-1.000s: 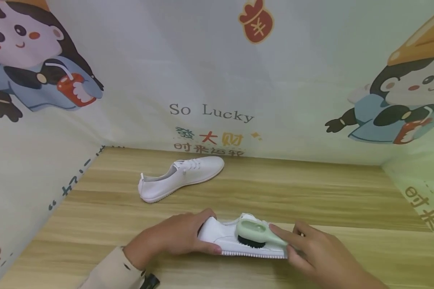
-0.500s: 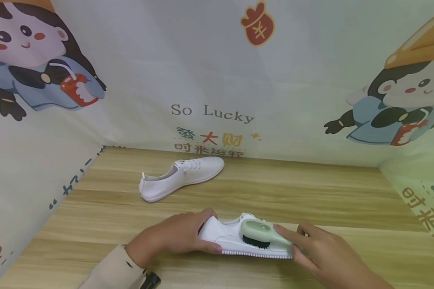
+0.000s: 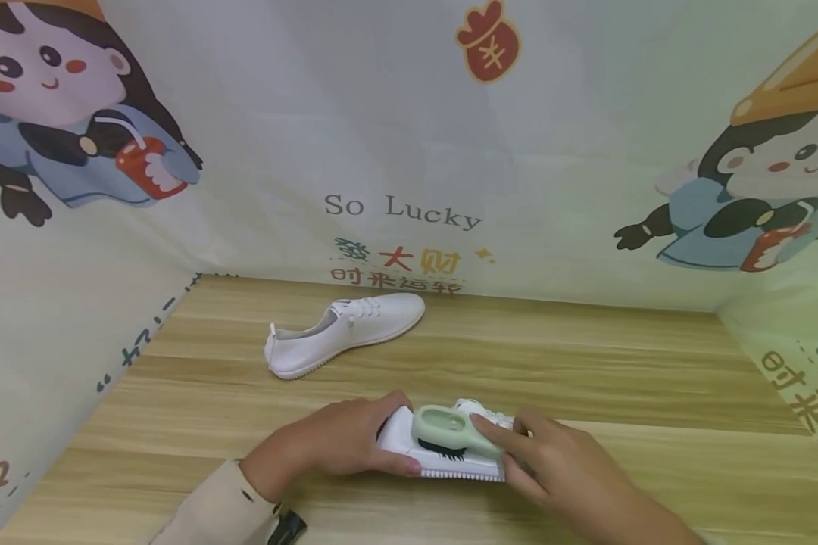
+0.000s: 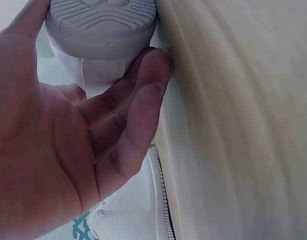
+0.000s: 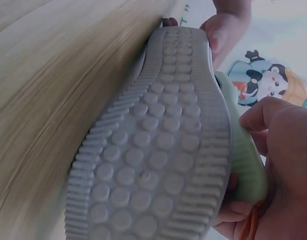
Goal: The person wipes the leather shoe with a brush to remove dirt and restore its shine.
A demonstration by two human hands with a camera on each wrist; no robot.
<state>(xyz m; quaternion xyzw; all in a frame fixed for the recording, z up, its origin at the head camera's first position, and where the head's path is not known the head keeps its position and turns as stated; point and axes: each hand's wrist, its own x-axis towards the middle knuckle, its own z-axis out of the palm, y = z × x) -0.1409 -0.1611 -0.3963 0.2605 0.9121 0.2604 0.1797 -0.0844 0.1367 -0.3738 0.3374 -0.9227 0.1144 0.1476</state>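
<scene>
A white lace-up shoe [image 3: 398, 431] lies tipped on its side near the table's front, its ribbed and studded sole [image 5: 153, 135] filling the right wrist view. My left hand [image 3: 344, 437] grips it round the heel, thumb on the near side; the left wrist view shows the curled fingers [image 4: 146, 107] against the heel. In my right hand [image 3: 562, 462] is a pale green brush [image 3: 443, 425], held by its handle with the index finger laid along the top. Its black bristles [image 3: 439, 450] press on the shoe's side, close to the heel. The toe is hidden behind the right hand.
Another white shoe [image 3: 348, 333] stands upright further back, left of centre. The wood-grain table [image 3: 586, 363] is bounded at the back and sides by a printed cloth [image 3: 552, 189]. A black object [image 3: 288, 527] shows beside the left sleeve [image 3: 211, 507].
The brush, in my right hand, first slid slightly right along the shoe's side, then went left toward the heel. My left hand keeps its hold on the heel.
</scene>
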